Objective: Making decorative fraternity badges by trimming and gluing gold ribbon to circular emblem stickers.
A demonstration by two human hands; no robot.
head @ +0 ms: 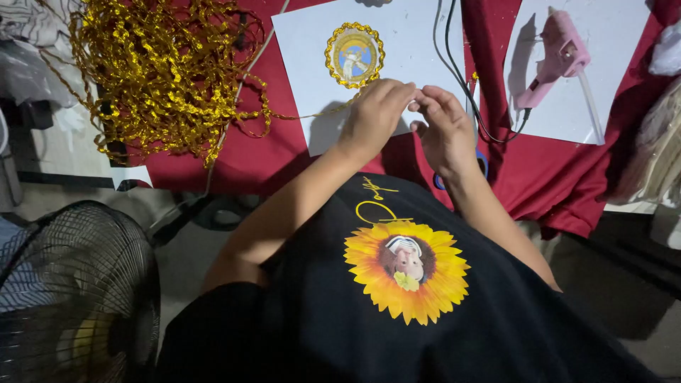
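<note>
My left hand (374, 117) and my right hand (444, 131) meet over the near edge of a white sheet (411, 35), fingertips pinched together on something small that I cannot make out. A thin gold cord (312, 115) runs from my left hand toward a big tangle of gold trim (163, 71). On the sheet just beyond my left hand lies a round picture medallion (355, 54) edged in gold trim.
A pink glue gun (557, 57) rests on a second white sheet (610, 42) at the right, its black cable (457, 71) running past my right hand. Red cloth (553, 177) covers the work surface. A black fan (71, 291) stands at the lower left.
</note>
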